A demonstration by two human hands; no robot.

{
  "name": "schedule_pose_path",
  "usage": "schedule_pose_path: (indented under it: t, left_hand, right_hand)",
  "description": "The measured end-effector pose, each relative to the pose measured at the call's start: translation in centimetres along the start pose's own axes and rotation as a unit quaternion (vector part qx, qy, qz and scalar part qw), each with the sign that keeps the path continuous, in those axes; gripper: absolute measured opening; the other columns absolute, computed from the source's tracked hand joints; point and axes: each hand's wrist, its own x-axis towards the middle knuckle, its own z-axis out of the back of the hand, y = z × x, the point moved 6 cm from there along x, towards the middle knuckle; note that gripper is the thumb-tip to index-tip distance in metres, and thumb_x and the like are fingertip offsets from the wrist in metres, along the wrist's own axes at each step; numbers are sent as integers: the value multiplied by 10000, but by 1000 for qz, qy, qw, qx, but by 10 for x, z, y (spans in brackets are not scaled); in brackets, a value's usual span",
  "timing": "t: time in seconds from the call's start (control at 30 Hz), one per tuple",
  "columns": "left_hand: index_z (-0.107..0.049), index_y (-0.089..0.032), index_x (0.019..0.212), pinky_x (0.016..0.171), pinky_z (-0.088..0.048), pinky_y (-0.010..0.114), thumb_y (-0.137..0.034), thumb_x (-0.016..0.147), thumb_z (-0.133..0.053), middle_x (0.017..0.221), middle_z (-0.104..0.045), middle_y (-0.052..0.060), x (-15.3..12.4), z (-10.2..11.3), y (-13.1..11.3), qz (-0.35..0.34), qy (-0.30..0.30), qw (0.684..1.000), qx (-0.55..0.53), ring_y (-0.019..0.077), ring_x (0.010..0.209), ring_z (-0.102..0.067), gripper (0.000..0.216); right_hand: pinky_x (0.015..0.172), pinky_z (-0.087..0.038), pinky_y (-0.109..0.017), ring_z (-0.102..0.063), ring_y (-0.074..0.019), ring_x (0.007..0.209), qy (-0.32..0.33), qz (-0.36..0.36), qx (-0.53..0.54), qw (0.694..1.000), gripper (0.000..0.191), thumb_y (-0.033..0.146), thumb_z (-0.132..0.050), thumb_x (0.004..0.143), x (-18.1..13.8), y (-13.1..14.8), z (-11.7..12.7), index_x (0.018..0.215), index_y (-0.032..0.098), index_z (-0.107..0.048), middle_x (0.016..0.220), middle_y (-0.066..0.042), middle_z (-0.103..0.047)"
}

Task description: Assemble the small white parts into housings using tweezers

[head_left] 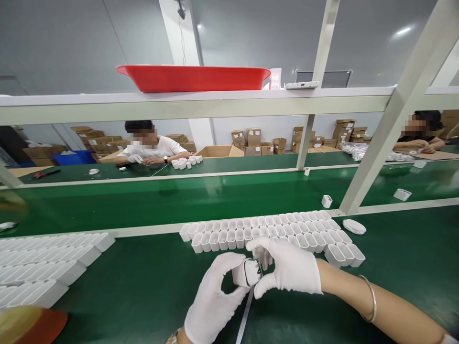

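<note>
My left hand (pixel 213 298), in a white glove, grips a small white plastic housing (pixel 239 274) between thumb and fingers. At the housing's right end a white inner part (pixel 252 272) with dark lines and a thin green edge shows. My right hand (pixel 292 265), also gloved, curls its thumb and fingers around that end. Its fingertips are partly hidden, so the exact contact is unclear. Just beyond both hands stand rows of open white cups (pixel 229 234), with a few more cups (pixel 346 253) to the right. A pale strip (pixel 245 317) lies below the housing.
Stacked white housings (pixel 43 272) fill the left side, near an orange-yellow object (pixel 32 325). A white oval piece (pixel 354 226) lies right of the cups. Beyond runs a green belt (pixel 172 200); a frame post (pixel 376 129) and a red tray (pixel 197 79) stand above. Two people work across.
</note>
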Motion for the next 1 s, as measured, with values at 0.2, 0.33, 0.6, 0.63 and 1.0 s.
schedule_pose_path:
  t: [0.2, 0.33, 0.6, 0.63, 1.0]
  left_hand:
    - [-579, -297, 1105, 877, -559, 340, -197, 775, -710, 1082, -664, 7, -2, -5, 0, 49, 25, 998, -38, 181, 996, -653, 369]
    - [-583, -299, 1090, 873, -553, 314, -227, 785, -720, 1073, -666, -1, -4, -7, -4, 47, 41, 996, -66, 168, 989, -647, 342]
    - [-595, -311, 1069, 857, -549, 286, -279, 805, -719, 1063, -672, -16, -1, -12, -10, 54, 54, 993, -86, 152, 968, -651, 293]
    - [-598, -309, 1068, 856, -550, 288, -293, 808, -718, 1060, -674, -15, 0, -12, -11, 54, 54, 993, -87, 153, 964, -653, 286]
    - [-575, -284, 1095, 884, -540, 310, -224, 792, -715, 1078, -661, 0, -2, -15, -9, 51, 85, 990, -99, 166, 986, -647, 340]
  right_hand:
    - [828, -483, -339, -542, -192, 955, 97, -8, 136, 986, 1205, 455, -875, 576, 3, -5, -12, 1536, 348, -155, 1228, -54, -526]
    - [832, -480, -344, -551, -209, 963, 151, -6, 261, 953, 1291, 448, -894, 546, 6, -7, -26, 1559, 262, -116, 1107, -68, -573]
    - [781, -483, -319, -555, -184, 860, 122, 1, 298, 947, 1189, 430, -899, 552, 11, -14, -36, 1533, 238, -256, 946, -27, -590]
    - [799, -486, -327, -561, -190, 872, 122, 4, 299, 946, 1165, 453, -886, 570, 11, -14, -36, 1530, 230, -265, 955, -33, -592]
    - [905, -464, -403, -561, -201, 914, 123, 36, 261, 957, 1014, 556, -726, 748, 12, -9, -39, 1532, 143, -233, 950, -54, -610]
